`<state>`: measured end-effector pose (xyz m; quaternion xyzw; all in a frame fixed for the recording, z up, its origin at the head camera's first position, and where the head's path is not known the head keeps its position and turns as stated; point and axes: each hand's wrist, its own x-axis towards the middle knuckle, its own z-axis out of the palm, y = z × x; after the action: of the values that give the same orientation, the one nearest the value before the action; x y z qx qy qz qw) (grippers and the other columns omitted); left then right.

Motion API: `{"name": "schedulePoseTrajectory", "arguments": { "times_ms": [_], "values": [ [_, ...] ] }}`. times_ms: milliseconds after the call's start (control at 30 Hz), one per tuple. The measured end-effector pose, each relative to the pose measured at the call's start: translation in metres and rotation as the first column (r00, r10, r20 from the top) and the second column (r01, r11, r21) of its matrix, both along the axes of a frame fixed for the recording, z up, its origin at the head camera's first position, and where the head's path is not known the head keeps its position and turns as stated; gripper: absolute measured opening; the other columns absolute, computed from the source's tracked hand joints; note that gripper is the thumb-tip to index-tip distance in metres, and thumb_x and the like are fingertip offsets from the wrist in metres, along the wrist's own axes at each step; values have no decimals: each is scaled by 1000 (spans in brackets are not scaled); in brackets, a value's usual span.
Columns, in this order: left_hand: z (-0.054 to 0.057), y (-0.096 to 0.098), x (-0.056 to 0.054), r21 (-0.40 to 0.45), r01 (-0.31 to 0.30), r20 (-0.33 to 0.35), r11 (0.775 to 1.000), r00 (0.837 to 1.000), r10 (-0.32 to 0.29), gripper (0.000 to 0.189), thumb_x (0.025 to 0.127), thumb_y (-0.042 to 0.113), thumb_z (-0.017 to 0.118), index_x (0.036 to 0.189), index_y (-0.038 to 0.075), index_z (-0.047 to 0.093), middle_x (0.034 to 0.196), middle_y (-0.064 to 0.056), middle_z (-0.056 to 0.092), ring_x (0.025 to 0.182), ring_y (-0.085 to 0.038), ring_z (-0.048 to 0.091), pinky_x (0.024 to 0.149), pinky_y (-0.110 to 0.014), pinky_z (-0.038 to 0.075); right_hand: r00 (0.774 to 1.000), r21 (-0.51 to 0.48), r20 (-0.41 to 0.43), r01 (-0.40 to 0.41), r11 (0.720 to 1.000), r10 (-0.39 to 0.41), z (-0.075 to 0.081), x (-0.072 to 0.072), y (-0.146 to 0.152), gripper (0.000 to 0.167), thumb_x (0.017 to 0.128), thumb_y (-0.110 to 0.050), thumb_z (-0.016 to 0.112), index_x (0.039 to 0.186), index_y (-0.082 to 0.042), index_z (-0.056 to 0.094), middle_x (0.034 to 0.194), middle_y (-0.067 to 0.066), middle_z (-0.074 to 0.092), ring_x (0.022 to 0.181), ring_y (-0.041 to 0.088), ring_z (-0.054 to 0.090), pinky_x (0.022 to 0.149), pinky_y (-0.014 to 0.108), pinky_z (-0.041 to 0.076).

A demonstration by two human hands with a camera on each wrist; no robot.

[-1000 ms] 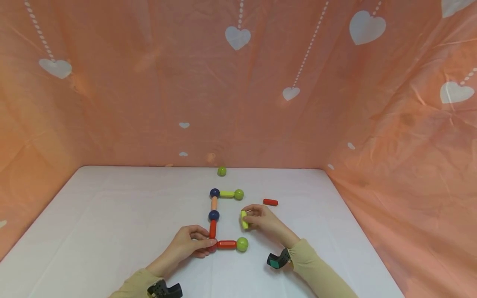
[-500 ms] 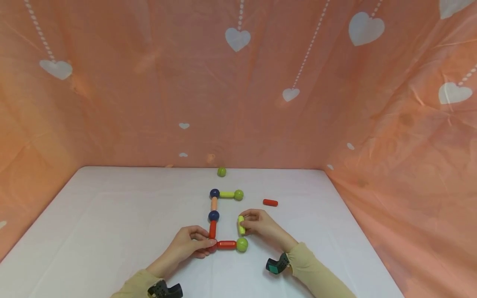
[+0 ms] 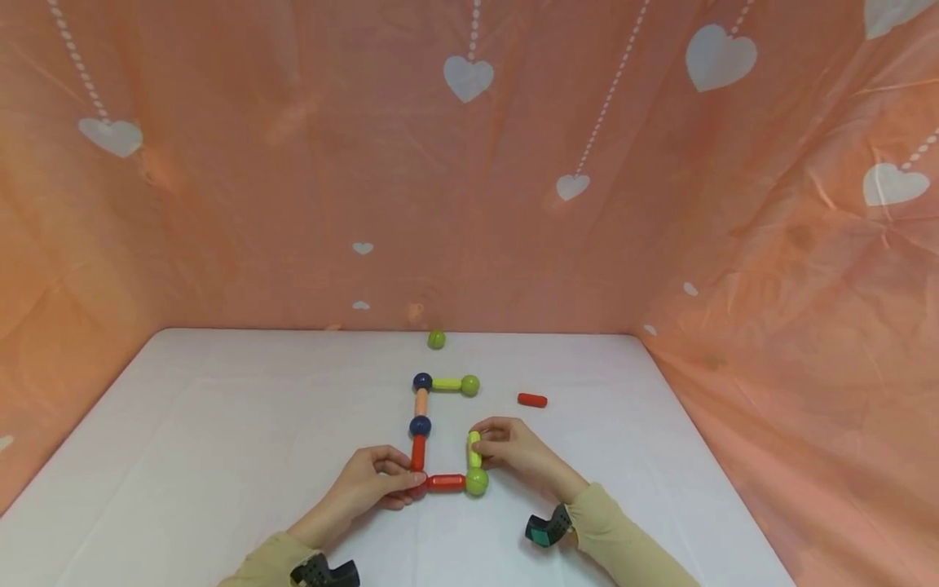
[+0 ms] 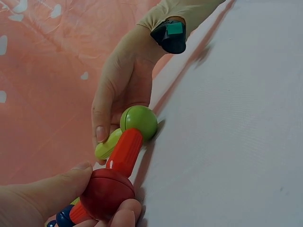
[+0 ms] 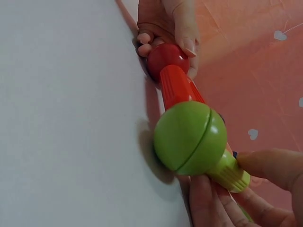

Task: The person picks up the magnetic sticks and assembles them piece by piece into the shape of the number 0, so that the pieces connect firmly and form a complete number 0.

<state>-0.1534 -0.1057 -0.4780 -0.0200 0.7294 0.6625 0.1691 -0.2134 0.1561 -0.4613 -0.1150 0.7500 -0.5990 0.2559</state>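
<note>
My left hand (image 3: 381, 477) grips a dark red ball (image 4: 108, 194) at the near left corner of a frame of balls and rods. A red rod (image 3: 446, 483) runs from that ball to a green ball (image 3: 477, 482). Another red rod (image 3: 418, 452) leads away to a blue ball (image 3: 421, 426), then a peach rod (image 3: 421, 402) and a second blue ball (image 3: 422, 381). From there a yellow-green rod (image 3: 446, 384) ends in a green ball (image 3: 470, 385). My right hand (image 3: 513, 450) pinches a yellow-green rod (image 5: 229, 174), its end against the near green ball.
A loose red rod (image 3: 532, 400) lies right of the frame. One more green ball (image 3: 436, 339) sits near the far edge of the white table (image 3: 242, 408). Orange cloth (image 3: 308, 179) with pale hearts hangs behind and at both sides.
The right hand has brought its yellow-green rod nearer and slightly left, from mid-air beside the frame down to the near green ball. The left hand keeps its grip on the dark red ball.
</note>
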Motion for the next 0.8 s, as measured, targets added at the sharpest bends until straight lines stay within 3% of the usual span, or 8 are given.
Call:
{"name": "schedulePoseTrajectory", "arguments": {
  "times_ms": [500,800],
  "values": [
    [2,0,2,13,2,-15,1000,1000,-2,44,77,23,82,102,-6,59,80,-10,66,66,-21,68,61,-32,58,998,-27,65,4,1000,-2,-1,5,6,45,92,-14,65,126,11,51,109,14,66,94,17,63,85,33,54],
    [-2,0,2,36,1,-28,999,1000,0,44,77,23,82,102,-6,59,82,-12,65,66,-21,68,62,-34,58,999,39,-14,36,999,-36,0,11,2,48,88,-16,70,126,6,52,94,9,69,85,16,62,78,29,55]
  ]
}}
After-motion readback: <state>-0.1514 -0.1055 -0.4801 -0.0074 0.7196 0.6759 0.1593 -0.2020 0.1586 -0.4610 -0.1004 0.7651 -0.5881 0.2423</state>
